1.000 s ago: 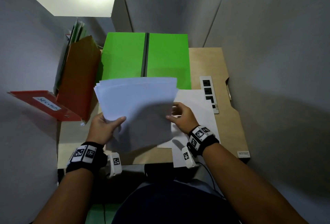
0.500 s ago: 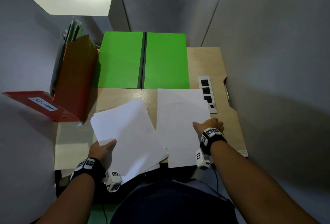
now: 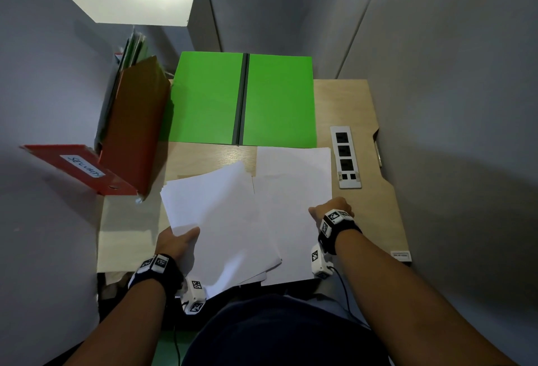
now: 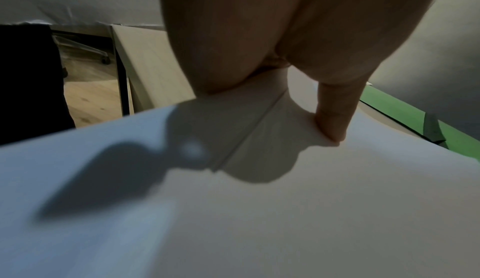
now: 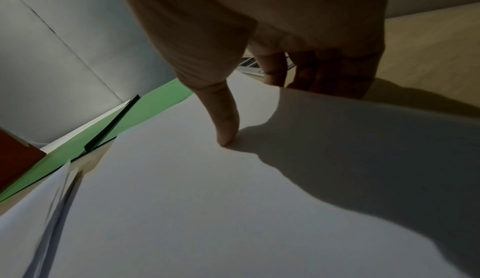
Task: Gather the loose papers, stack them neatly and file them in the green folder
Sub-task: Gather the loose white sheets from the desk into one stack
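The green folder lies open and flat at the back of the desk, also seen as a strip in the right wrist view. My left hand grips a tilted stack of white papers at its left edge, thumb on top. To the right lies a single white sheet, partly under the stack. My right hand pinches this sheet's right edge: the thumb presses on top and the fingers curl beneath the lifted edge.
A red-brown file holder with folders stands at the back left, and a red binder labelled by hand juts out beside it. A white socket strip lies right of the sheet. Grey partition walls close in the wooden desk.
The stack came down from in front of the folder towards the desk's near left. My right hand let go of it, moved right and took the single sheet's right edge.
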`<state>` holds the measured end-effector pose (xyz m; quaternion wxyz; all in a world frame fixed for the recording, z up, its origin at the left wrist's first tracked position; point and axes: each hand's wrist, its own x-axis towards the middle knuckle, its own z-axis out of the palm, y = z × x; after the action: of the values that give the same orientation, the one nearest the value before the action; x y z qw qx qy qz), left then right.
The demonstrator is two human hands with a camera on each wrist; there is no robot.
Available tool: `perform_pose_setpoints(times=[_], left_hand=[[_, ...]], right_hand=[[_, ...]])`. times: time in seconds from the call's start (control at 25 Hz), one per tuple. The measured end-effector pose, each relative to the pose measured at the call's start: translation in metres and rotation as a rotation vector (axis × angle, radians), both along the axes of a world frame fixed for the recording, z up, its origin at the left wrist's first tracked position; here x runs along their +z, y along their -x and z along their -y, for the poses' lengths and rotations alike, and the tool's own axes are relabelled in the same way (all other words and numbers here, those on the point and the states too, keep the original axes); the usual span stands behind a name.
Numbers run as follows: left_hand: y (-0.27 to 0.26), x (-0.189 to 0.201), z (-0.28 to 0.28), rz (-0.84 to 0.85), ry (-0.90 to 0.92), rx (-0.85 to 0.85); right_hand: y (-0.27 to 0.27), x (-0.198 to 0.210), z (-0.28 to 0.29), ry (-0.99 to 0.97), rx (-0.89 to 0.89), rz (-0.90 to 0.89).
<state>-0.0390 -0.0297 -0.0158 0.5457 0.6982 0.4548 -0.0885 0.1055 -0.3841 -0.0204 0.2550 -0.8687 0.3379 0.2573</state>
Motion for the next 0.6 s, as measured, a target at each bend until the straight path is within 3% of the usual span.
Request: perform_pose_setpoints(times=[0.2, 0.4, 0.6], left_hand=[[-0.001, 0.000, 0.000, 0.021, 0.039, 0.032], [-0.004, 0.016, 0.005, 0.020, 0.057, 0.041], [-0.005, -0.021, -0.011, 0.028, 0.122, 0.074]], right_hand=[[0.001, 0.044, -0.003, -0.148, 0.091, 0.022], [-0.007, 0.074, 0.034, -0.214, 0.192, 0.287], [-0.024, 0.125, 0.054, -0.351, 0.123, 0.492]])
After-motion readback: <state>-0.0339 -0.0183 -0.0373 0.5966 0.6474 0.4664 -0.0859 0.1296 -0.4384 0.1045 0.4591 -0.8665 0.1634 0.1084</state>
